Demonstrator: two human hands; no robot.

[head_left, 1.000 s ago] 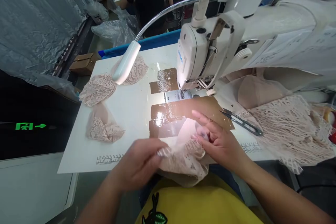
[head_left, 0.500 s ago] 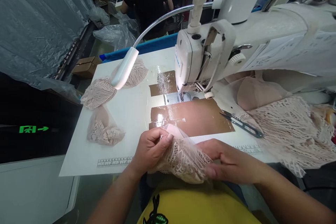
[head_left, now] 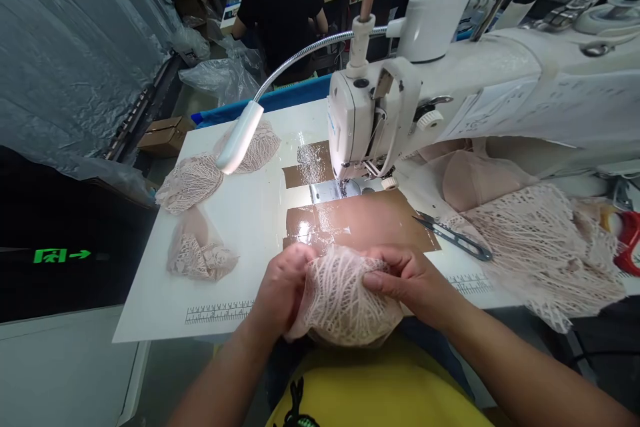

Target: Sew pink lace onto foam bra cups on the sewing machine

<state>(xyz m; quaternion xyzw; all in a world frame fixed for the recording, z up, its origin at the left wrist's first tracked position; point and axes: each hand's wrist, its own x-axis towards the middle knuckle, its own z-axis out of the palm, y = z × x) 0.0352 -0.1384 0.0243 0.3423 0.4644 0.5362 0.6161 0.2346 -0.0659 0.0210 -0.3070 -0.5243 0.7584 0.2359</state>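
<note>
Between my two hands, at the front edge of the sewing table, is a rounded beige lace cup (head_left: 347, 300). My left hand (head_left: 287, 283) is closed on its left edge, with the fingertips partly hidden behind the lace. At the upper right, my right hand (head_left: 400, 277) pinches the cup, thumb on the lace and fingers behind. The lace faces up and bulges outward. Beyond it stands the white sewing machine (head_left: 355, 123), its needle area over a metal plate (head_left: 327, 191). Brown tape (head_left: 370, 217) covers the table just behind the cup.
Thread snips (head_left: 455, 237) lie right of the tape, beside a heap of beige lace (head_left: 545, 240). More lace cups (head_left: 190, 180) and a folded lace piece (head_left: 200, 250) rest at left. A lamp (head_left: 241, 137) hangs over the table. A person in black (head_left: 280, 13) sits beyond.
The lace piece has been turned and spread, so its rounded lace side now faces up. My right hand has moved up from its lower right side to its upper right edge.
</note>
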